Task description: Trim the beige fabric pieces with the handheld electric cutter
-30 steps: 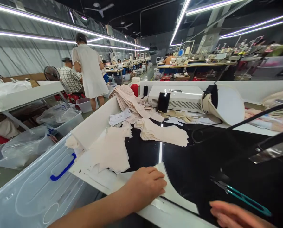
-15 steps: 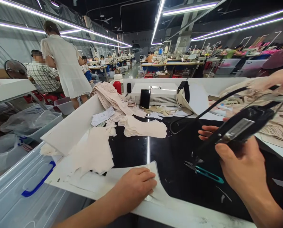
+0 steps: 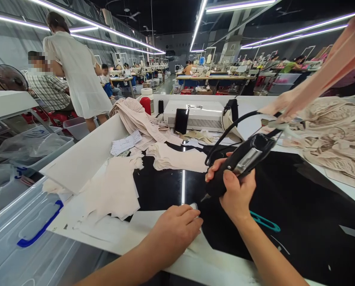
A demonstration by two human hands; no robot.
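My left hand (image 3: pixel 175 228) lies palm down, fingers together, pressing a white pattern sheet (image 3: pixel 141 224) onto the black tabletop (image 3: pixel 284 206) near its front edge. My right hand (image 3: pixel 235 190) is wrapped round a black corded hand tool (image 3: pixel 243 161), its pointed tip aimed down at the sheet's far corner, just beyond my left fingers. Teal thread snips (image 3: pixel 265 222) lie on the black surface right of my wrist. Another person's arm (image 3: pixel 323 75) reaches in from the upper right over lace fabric (image 3: pixel 335 139).
Beige fabric pieces (image 3: pixel 114 190) and a folded stack (image 3: pixel 177 157) lie left of centre. A white machine (image 3: pixel 195 115), a phone (image 3: pixel 181 121) and a red bottle (image 3: pixel 146 105) stand behind. A clear bin with blue handle (image 3: pixel 31 234) sits at left. People stand at far left.
My right hand has come in from the right, taken hold of the black tool and brought it left and down toward the sheet. My left hand stays on the sheet.
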